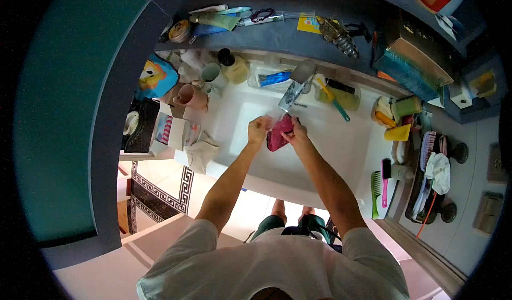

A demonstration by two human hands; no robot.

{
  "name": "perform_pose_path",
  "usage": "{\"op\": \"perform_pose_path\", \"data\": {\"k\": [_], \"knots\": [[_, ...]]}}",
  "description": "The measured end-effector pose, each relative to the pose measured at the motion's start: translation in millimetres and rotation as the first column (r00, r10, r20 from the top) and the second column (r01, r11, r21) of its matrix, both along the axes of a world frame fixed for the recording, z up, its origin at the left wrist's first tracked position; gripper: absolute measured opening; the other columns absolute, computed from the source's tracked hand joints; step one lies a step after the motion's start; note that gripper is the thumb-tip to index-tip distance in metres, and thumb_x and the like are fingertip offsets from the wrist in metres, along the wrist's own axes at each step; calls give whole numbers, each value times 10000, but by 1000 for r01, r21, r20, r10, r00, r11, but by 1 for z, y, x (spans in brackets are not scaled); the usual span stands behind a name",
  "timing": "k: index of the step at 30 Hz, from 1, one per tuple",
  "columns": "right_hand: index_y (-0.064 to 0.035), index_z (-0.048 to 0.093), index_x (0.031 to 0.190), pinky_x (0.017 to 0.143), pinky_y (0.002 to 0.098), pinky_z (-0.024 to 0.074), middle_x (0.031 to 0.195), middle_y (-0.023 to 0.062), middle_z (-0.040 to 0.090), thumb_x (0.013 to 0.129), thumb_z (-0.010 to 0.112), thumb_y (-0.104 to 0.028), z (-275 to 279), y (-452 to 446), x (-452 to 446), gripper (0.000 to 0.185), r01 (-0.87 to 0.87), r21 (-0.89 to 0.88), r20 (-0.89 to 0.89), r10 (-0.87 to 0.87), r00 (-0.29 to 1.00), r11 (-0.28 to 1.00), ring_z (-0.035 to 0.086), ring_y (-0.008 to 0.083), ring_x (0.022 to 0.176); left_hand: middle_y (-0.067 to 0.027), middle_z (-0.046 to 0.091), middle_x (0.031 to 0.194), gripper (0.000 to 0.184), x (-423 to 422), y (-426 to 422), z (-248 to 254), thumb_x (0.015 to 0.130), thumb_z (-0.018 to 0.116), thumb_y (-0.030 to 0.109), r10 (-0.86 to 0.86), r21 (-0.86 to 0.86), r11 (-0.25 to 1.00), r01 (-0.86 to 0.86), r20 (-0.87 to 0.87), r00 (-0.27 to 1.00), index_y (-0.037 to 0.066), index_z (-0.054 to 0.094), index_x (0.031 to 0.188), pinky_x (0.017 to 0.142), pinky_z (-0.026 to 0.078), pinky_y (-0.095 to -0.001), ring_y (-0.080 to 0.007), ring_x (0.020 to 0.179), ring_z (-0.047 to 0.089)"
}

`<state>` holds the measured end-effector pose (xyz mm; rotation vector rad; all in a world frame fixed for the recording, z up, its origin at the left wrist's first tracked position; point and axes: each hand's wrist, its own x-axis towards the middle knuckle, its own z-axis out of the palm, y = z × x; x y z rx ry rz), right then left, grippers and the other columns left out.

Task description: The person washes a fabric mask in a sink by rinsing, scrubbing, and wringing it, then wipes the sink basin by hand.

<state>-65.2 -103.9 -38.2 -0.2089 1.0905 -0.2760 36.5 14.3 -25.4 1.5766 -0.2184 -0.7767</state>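
Observation:
A dark pink, soft-looking piece [279, 134], perhaps a folded cloth, is held over the white sink [330, 156], just below the metal faucet [292, 95]. My right hand [297, 132] grips it along its right side, thumb on the face turned towards me. Close by on the left, my left hand [258, 130] has its fingers curled together near the piece's left edge. A pale blur, like water, lies between that hand and the faucet's mouth. Whatever those left fingers pinch, if anything, is too small to make out.
Behind the faucet lie a blue tube [276, 78] and a yellow-and-green brush [333, 98]. Cups, including a pink one [191, 97], and a pump bottle [233, 66] line the left rim. A green comb [376, 193] and a pink brush [385, 183] rest at right.

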Motion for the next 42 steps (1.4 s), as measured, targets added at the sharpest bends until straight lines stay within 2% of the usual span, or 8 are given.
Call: {"op": "perform_pose_path", "data": {"k": [9, 16, 19, 23, 32, 37, 39, 42], "knots": [[-94, 548, 1062, 819, 376, 507, 998, 70, 621, 848, 609, -309, 20, 14, -4, 310, -76, -31, 461, 82, 884, 997, 595, 239, 941, -134, 452, 1246, 505, -4, 11, 1, 920, 495, 414, 65, -7, 990, -140, -862, 502, 36, 438, 1250, 812, 520, -496, -316, 1066, 524], [-136, 479, 1207, 820, 329, 500, 1130, 44, 570, 813, 681, -269, 30, 37, -33, 462, -23, -259, 311, 106, 945, 966, 580, 178, 987, -144, 578, 1089, 339, -20, -26, -15, 930, 480, 282, 25, -197, 952, -235, -714, 700, 43, 481, 1170, 934, 459, -426, -274, 1017, 568], [-207, 424, 1256, 821, 363, 499, 1161, 42, 547, 805, 694, -296, 78, 47, -50, 533, -318, -368, -188, 265, 946, 874, 573, 212, 1000, -125, 577, 1093, 265, -20, -28, -17, 915, 478, 175, -38, -265, 926, -269, -774, 632, 50, 500, 1148, 917, 462, -427, -267, 1008, 567], [-216, 409, 1292, 753, 341, 496, 1122, 32, 545, 786, 705, -195, 60, 52, -54, 587, -307, -489, -37, 332, 943, 817, 566, 191, 888, -119, 582, 1068, 276, -17, -32, -28, 876, 520, 144, -107, -321, 899, -298, -820, 562, 55, 507, 1136, 888, 468, -427, -269, 992, 562], [-95, 536, 1164, 641, 298, 482, 867, 69, 607, 769, 646, -73, 67, 94, -48, 411, -212, -925, -116, 297, 948, 315, 598, 192, 750, -143, 608, 1068, 459, -16, -13, -19, 812, 651, 339, -77, -223, 960, -170, -792, 606, 26, 538, 1129, 844, 497, -347, -249, 952, 597], [-112, 596, 989, 653, 392, 491, 909, 153, 617, 763, 666, -266, 57, 49, -23, 282, -498, -866, -496, 49, 867, 40, 601, 328, 765, -100, 624, 1057, 335, -10, -9, -94, 961, 405, 328, -550, -738, 662, -131, -597, 584, 68, 542, 1123, 813, 510, -333, -195, 952, 602], [-108, 608, 930, 655, 416, 484, 915, 168, 608, 762, 655, -316, 34, 21, -4, 271, -613, -784, -616, 2, 788, 102, 592, 348, 779, -70, 614, 960, 289, -49, -34, -11, 939, 452, 356, 161, -217, 894, -391, -661, 733, 109, 538, 1061, 714, 528, -363, -213, 818, 596], [-83, 594, 894, 746, 439, 456, 950, 182, 560, 746, 661, -311, 19, 12, 8, 279, -762, -612, -767, 75, 637, 213, 553, 356, 868, -67, 604, 938, 339, -44, -25, -40, 946, 410, 408, 111, -162, 925, -343, -748, 654, 115, 531, 1064, 715, 527, -371, -226, 803, 593]]}}
